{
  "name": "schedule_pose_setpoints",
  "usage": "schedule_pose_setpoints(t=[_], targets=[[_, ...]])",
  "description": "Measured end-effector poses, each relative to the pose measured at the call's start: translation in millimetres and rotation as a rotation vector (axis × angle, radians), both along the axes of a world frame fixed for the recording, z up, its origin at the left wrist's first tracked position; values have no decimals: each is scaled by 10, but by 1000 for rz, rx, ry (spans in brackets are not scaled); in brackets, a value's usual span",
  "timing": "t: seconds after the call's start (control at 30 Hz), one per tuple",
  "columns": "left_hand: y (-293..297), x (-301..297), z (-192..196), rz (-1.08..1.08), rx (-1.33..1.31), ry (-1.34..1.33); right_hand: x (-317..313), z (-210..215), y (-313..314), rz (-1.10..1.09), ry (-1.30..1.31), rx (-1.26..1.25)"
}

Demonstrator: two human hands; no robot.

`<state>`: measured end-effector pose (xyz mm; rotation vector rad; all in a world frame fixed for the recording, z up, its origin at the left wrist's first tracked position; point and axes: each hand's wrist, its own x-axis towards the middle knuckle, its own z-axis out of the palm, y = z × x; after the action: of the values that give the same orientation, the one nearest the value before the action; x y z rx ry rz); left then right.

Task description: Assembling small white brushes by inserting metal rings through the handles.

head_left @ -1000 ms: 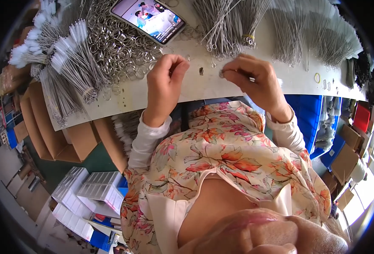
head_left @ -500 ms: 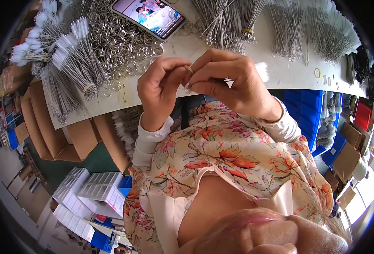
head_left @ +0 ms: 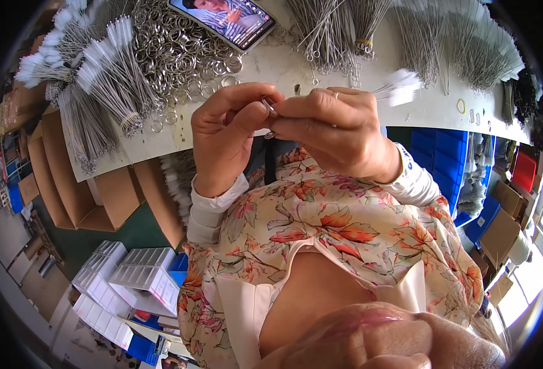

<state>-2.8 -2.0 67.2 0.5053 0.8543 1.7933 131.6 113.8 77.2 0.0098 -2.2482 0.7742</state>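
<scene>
In front of my chest, over the table's near edge, both hands meet with their fingertips pinched. My left hand (head_left: 225,132) is closed on a small shiny metal split ring (head_left: 269,109). My right hand (head_left: 339,129) presses its thumb and fingers toward the same ring. White bristles of wire-handled brushes (head_left: 402,88) stick out beyond my right hand, which is closed on their wire handles. The fingers hide most of the wire, and I cannot tell whether a loop is on the ring. A heap of metal rings (head_left: 185,52) lies just beyond my left hand.
A phone (head_left: 234,21) with a lit screen lies beside the ring heap. Brush bundles (head_left: 108,77) lie at the left, and others (head_left: 419,43) at the back right. A yellow rubber band (head_left: 461,106) rests on the table (head_left: 160,144). Blue bins (head_left: 434,157) and cardboard boxes (head_left: 114,197) stand below.
The pinched fingers have shifted, and my right hand has turned, with its knuckles now more toward the camera. The white bristles behind it show more, further right and up. The phone picture differs.
</scene>
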Motion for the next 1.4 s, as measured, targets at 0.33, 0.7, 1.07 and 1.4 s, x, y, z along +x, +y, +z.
schedule_pose_setpoints(t=[0.33, 0.7, 1.07, 1.4], targets=[[-72, -70, 75, 52, -20, 320, -59, 4, -25, -50, 43, 411], [77, -49, 23, 498, 124, 1128, -125, 207, 94, 119, -270, -1292], [81, -136, 46, 426, 56, 1103, -189, 148, 188, 139, -428, -1174], [26, -286, 141, 92, -69, 589, -198, 139, 192, 241, -432, -979]])
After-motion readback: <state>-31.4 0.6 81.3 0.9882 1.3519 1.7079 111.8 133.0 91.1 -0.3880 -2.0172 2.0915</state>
